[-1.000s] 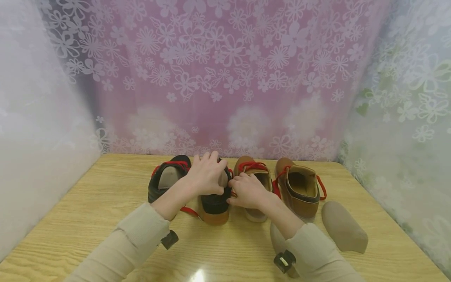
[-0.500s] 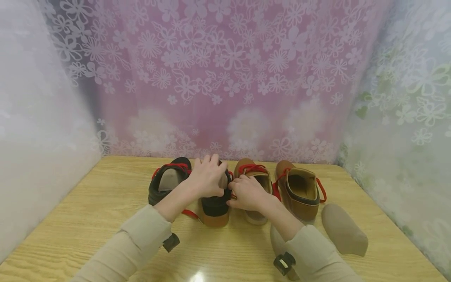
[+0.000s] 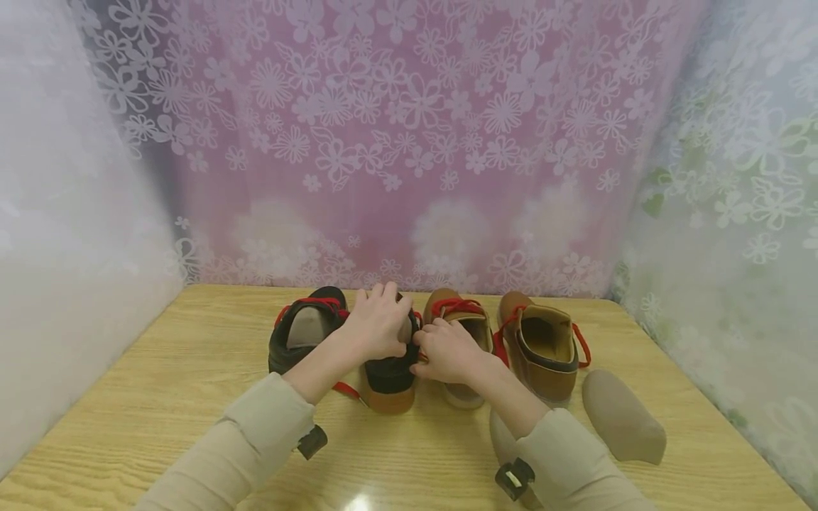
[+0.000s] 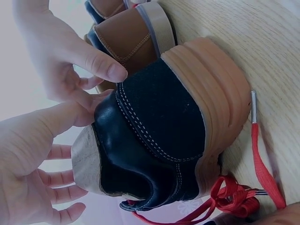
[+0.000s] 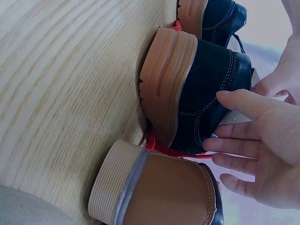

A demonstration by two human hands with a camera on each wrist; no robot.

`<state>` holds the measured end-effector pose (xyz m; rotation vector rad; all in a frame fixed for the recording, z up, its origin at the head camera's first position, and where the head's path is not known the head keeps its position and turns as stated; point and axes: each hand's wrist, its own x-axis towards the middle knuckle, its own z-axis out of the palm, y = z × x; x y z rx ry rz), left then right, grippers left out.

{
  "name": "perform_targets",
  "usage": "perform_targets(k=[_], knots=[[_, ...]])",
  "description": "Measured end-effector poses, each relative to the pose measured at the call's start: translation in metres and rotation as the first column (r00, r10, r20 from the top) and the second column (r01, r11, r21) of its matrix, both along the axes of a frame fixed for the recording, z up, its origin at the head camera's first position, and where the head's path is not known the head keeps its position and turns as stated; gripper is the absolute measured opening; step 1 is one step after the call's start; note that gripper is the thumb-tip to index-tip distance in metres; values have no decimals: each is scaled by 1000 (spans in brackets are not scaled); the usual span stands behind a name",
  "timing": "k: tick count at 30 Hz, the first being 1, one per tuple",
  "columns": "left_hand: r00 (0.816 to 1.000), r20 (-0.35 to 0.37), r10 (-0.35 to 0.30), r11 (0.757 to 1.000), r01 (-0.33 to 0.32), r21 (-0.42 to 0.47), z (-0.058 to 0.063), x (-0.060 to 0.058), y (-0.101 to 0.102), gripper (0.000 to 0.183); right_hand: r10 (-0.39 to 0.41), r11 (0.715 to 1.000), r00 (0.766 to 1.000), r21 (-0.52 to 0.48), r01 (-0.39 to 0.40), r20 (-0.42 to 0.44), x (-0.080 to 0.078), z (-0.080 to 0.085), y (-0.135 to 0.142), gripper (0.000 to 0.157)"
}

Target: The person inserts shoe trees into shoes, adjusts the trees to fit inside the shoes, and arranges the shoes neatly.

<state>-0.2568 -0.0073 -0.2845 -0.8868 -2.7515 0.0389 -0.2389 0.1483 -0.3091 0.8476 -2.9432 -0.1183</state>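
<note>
A grey shoe insert (image 4: 86,161) sits in the ankle opening of the right-hand black lace-up shoe (image 4: 157,112), its end standing proud of the collar. That shoe rests upright on the table, second in a row of four, heel toward the person. The left hand (image 3: 380,323) holds the insert between the thumb, on the heel side, and spread fingers on the toe side; the right hand (image 3: 445,349) has its thumb against the shoe's rear quarter, fingers loosely fanned along the side near the collar. If the insert goes down crooked, it could snag on the collar or tongue, and with such a light touch from the right hand, the shoe might slide or twist. A red lace (image 3: 346,389) on the table between the black shoes could get caught beneath the sole. The left-hand black shoe (image 3: 281,355) already contains an insert (image 3: 309,326). Just beside on the right, a brown shoe (image 3: 469,305) leaves the right fingers little room; beyond it stands another brown shoe (image 3: 552,376). One loose insert (image 3: 623,417) lies on the wood-grain table (image 3: 396,461); a second (image 3: 505,436) is partly hidden under the right forearm.
</note>
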Motion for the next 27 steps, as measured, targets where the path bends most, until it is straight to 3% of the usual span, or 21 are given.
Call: perform_targets(k=[27], knots=[[1000, 21, -8, 1000, 8, -8, -4, -4, 2, 52, 2, 1000, 1000, 26, -2, -17, -1, 0, -1, 31]])
